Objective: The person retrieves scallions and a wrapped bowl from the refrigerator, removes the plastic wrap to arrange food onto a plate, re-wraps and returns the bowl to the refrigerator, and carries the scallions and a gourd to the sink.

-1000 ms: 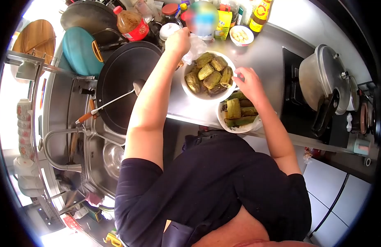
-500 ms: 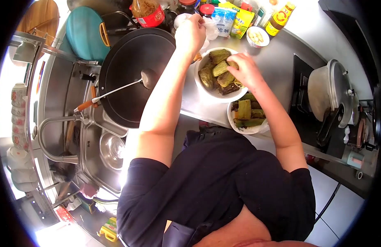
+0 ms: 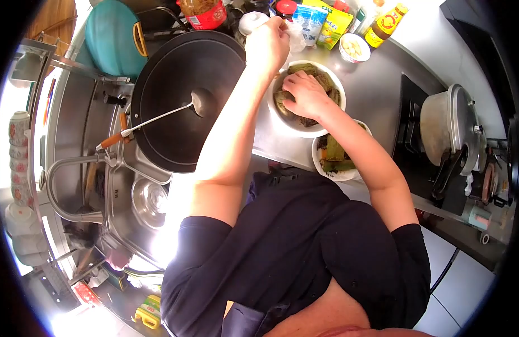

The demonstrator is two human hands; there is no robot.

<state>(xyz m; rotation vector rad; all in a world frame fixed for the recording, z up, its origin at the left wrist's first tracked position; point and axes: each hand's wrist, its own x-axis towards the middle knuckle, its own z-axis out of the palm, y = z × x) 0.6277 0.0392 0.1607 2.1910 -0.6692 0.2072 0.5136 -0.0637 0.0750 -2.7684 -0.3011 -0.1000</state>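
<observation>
My left hand (image 3: 268, 46) is closed in a pinch beside a white-lidded jar (image 3: 252, 23) and a crumpled clear plastic bag (image 3: 296, 37). Whatever its fingers hold is hidden. Inside a white bowl (image 3: 341, 96), my right hand (image 3: 307, 96) has its fingers and thumb bent round a soft, browned green vegetable piece (image 3: 283, 100). Other pieces lie around the fingers, partly covered by the hand. A second white bowl (image 3: 339, 176) with similar green pieces (image 3: 334, 150) sits nearer my body, partly under my right forearm.
Left of my arm, a black wok (image 3: 169, 95) holds a ladle (image 3: 199, 103). A sink (image 3: 122, 208) lies nearer. Seasoning packets (image 3: 333, 27), a sauce bottle (image 3: 386, 25) and a small bowl of garlic cloves (image 3: 355, 48) line the back. A pressure cooker (image 3: 447, 126) stands at right.
My right hand has moved left across the bowl, from its right side to the pieces on its left. My left hand has shifted slightly right, still pinched near the jar.
</observation>
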